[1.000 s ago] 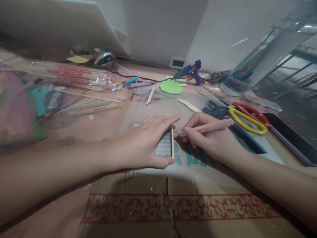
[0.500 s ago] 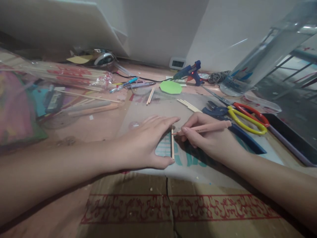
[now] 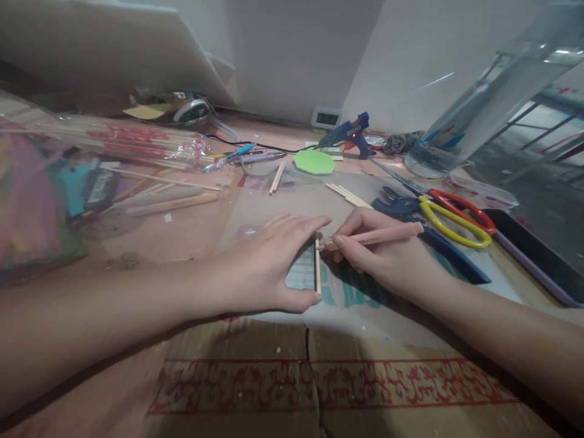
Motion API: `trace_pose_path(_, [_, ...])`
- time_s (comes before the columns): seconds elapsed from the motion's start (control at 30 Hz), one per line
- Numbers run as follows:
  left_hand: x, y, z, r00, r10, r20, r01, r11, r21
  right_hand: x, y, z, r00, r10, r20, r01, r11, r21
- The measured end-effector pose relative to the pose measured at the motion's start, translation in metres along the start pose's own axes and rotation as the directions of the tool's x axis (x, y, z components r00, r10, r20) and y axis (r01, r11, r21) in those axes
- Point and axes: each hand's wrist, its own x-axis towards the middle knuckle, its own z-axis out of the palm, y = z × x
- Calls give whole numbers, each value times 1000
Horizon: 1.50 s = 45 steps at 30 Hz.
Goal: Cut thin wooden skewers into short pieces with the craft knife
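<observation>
A short thin wooden stick [image 3: 318, 271] lies on the printed sheet [image 3: 269, 204], pointing away from me. My left hand [image 3: 278, 261] grips it by its two ends, the thumb at the near end and a fingertip at the far end. A pink pen [image 3: 383, 235] is pinched in my right hand [image 3: 369, 243], with its tip at the upper part of the stick. Pale short sticks [image 3: 347, 194] lie just beyond my right hand, and two more sticks [image 3: 277, 177] lie further off to the left.
Scissors [image 3: 456, 222], blue-handled pliers [image 3: 449, 249] and a dark tray-like object [image 3: 538, 258] are at the right. Behind stand a glue gun [image 3: 349, 135], a green octagon [image 3: 314, 162] and a large bottle [image 3: 460, 121]. Bagged sticks [image 3: 137, 140] lie at the left.
</observation>
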Motion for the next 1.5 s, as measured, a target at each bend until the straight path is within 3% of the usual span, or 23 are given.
trace_pose_path(0.37, [-1, 1, 0, 999, -29, -37, 26, 997, -71, -12, 3, -11, 986, -156, -63, 164, 970, 179])
trace_pose_path(0.57, [-1, 0, -1, 999, -40, -35, 32, 980, -198, -15, 2, -7, 996, -73, -45, 83, 956, 281])
trace_pose_path(0.77, [-1, 4, -3, 997, -55, 60, 54, 998, 20, -12, 8, -7, 995, -21, 93, -5, 961, 276])
trace_pose_path(0.87, [-1, 6, -4, 997, -43, 71, 39, 998, 48, -9, 10, -6, 996, 16, 84, -42, 948, 316])
trace_pose_path(1.0, [-3, 4, -3, 998, -47, 49, 46, 999, 29, -9, 15, -5, 998, 5, 67, -21, 970, 243])
trace_pose_path(1.13, [-3, -1, 0, 997, -78, 1, 78, 996, -38, -11, 16, -6, 996, -10, 90, -17, 956, 294])
trace_pose_path(1.27, [-2, -5, 2, 999, -22, -47, 11, 972, -235, -13, 10, -7, 991, -56, 119, 8, 928, 372])
trace_pose_path(1.37, [-3, -6, 2, 994, 10, -107, -48, 931, -361, -17, 2, -7, 995, -88, 46, 66, 932, 355])
trace_pose_path(1.5, [-5, -6, 1, 984, 63, -165, -123, 917, -379, -21, -1, -7, 986, -156, -54, 166, 940, 299])
